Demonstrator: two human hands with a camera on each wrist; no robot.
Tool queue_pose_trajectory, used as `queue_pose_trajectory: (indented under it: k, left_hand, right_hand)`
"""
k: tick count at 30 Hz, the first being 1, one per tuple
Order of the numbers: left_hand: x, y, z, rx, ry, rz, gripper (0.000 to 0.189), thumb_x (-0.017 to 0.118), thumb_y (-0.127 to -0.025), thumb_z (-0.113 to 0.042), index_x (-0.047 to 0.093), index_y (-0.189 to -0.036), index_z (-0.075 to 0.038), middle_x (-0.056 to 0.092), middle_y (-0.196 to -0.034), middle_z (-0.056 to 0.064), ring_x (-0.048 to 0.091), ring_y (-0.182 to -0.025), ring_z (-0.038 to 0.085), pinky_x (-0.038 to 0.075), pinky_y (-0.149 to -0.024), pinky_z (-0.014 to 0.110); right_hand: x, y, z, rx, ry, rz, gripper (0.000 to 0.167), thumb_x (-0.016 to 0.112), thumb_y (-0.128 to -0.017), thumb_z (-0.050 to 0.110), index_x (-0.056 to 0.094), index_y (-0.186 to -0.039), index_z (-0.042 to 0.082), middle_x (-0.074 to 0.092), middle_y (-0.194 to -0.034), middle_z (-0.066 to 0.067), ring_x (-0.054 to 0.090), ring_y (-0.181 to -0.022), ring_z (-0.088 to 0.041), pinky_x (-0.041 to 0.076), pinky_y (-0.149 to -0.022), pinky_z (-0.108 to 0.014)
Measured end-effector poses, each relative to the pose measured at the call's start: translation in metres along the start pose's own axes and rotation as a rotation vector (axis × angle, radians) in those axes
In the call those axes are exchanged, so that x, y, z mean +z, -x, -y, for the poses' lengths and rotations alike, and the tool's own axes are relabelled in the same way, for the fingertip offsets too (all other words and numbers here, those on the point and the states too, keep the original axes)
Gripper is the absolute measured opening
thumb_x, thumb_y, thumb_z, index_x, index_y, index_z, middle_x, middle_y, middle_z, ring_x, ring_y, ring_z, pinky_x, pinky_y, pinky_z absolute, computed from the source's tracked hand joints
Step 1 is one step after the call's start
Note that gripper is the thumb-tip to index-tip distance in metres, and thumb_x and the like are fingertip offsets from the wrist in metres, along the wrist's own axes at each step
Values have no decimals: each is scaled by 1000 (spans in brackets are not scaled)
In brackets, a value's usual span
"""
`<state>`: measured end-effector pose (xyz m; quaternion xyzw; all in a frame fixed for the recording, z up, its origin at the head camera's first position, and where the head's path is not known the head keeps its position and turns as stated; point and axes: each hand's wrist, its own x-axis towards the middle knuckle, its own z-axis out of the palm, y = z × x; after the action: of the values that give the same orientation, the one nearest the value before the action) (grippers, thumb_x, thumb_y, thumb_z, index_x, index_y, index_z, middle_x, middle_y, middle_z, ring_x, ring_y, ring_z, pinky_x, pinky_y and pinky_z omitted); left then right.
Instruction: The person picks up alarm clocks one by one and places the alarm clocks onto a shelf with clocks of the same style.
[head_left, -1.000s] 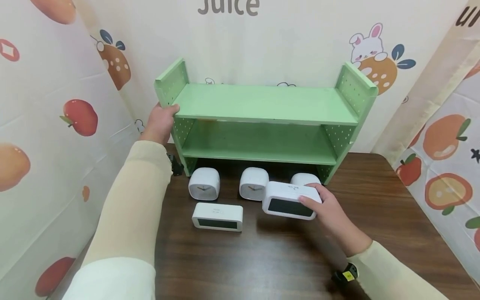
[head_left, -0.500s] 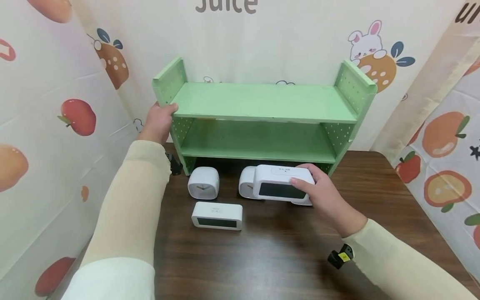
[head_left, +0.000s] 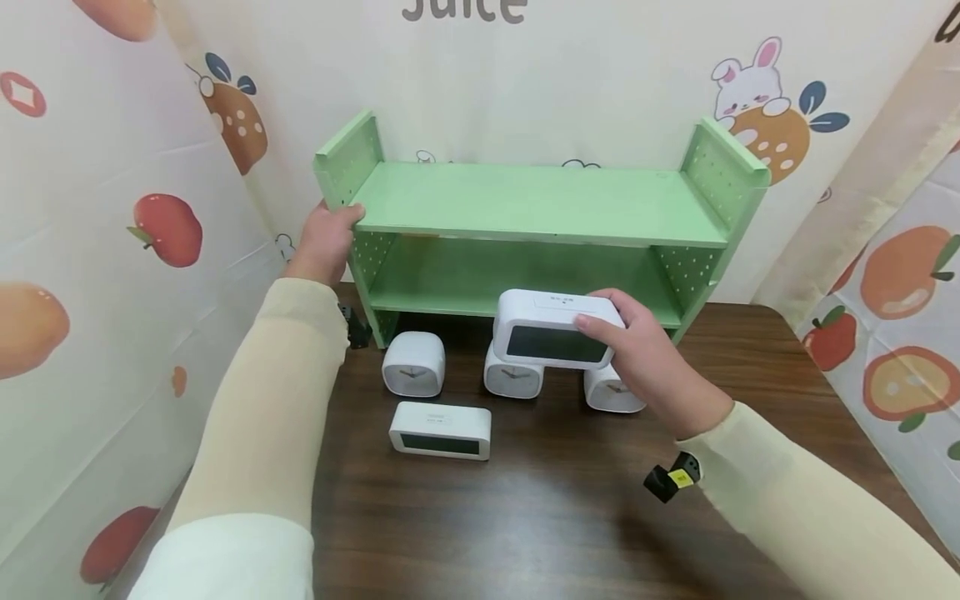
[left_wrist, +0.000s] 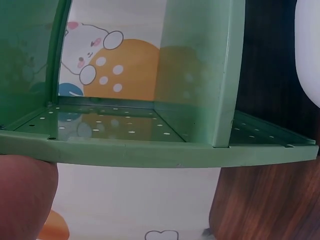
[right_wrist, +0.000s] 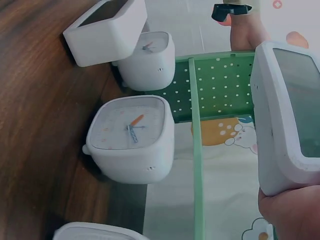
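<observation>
My right hand [head_left: 648,362] holds a white rectangular digital clock [head_left: 558,327] up in the air, its dark screen facing me. The thumb lies along the front and the other fingers are hidden behind. This clock hangs before the lower board of a green two-board shelf [head_left: 540,202] and overlaps one small white clock [head_left: 513,377] in the head view. My left hand [head_left: 326,242] grips the shelf's left side panel, thumb over the upper board's front corner. In the right wrist view the held digital clock [right_wrist: 280,120] appears close, above the shelf's board edge.
Two more small white dial clocks, a left one [head_left: 414,364] and a right one [head_left: 611,389], stand on the brown wooden table [head_left: 450,533] before the shelf. A second digital clock [head_left: 441,431] lies nearer. Printed curtains [head_left: 525,92] enclose the back and sides.
My right hand has lifted the digital clock up and slightly left, from above the table to the height of the lower board. The left hand keeps its grip on the shelf.
</observation>
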<state>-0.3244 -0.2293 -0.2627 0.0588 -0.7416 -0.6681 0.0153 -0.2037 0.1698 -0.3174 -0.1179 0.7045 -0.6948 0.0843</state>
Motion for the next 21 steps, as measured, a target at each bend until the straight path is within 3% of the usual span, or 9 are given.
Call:
queue_pose_trajectory:
  k: [7, 16, 21]
  left_hand:
    - [0, -6, 4, 17, -10, -1, 56, 41, -111, -34, 26, -164, -27, 33, -163, -3, 30, -147, 16, 19, -124, 46]
    - [0, -5, 2, 0, -40, -1, 56, 40, -111, -37, 24, -164, -28, 32, -164, -4, 30, -148, 16, 18, -124, 46]
    - [0, -4, 1, -8, -63, -18, 57, 41, -111, -39, 25, -164, -29, 32, -164, -5, 29, -148, 16, 17, -124, 46]
  right_hand:
    - [2, -12, 16, -30, 73, -14, 33, 63, -103, 15, 48, -128, -1, 52, -131, -11, 50, -118, -21, 49, -96, -24]
    - [10, -30, 47, -53, 333, -42, 51, 71, -98, 34, 52, -136, 6, 57, -131, -9, 52, -116, -21, 43, -100, -37]
    - [19, -43, 60, -57, 356, -49, 54, 74, -96, 38, 53, -136, 8, 58, -133, -7, 52, -115, -23, 44, -95, -41]
